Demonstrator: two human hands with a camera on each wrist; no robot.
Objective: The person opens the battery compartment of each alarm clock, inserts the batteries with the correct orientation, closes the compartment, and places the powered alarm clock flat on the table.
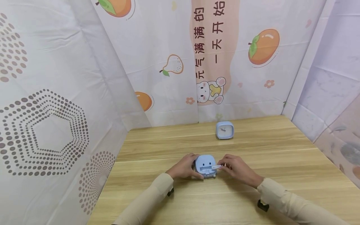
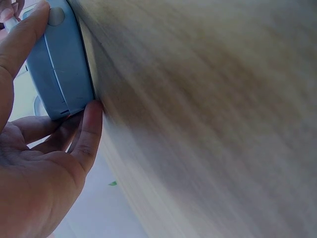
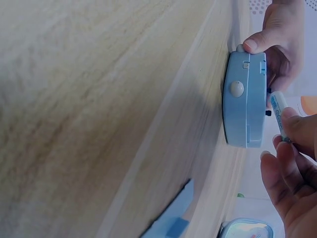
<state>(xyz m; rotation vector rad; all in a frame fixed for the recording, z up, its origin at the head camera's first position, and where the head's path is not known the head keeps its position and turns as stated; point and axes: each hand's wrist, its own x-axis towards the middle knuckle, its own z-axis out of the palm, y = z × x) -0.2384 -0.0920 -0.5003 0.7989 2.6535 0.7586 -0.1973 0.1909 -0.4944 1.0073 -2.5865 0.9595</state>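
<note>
A light-blue alarm clock (image 1: pixel 204 158) lies face down on the wooden table, its back up and the battery compartment (image 1: pixel 205 169) uncovered. My left hand (image 1: pixel 183 167) grips the clock from its left side, the thumb along the near edge and the fingers around the far side, as the left wrist view shows. Between thumb and fingertips, my right hand (image 1: pixel 237 169) pinches a white battery (image 3: pixel 278 111) with blue lettering. The battery slants over the clock's back, its far end overlapping the compartment in the head view. Two small black knobs (image 3: pixel 269 113) stick out of the back.
A second blue alarm clock (image 1: pixel 225 130) stands upright near the back of the table (image 1: pixel 168 140). A flat blue plastic piece (image 3: pixel 173 210), like a battery cover, lies on the tabletop near my right hand. Printed curtains hang behind and at both sides.
</note>
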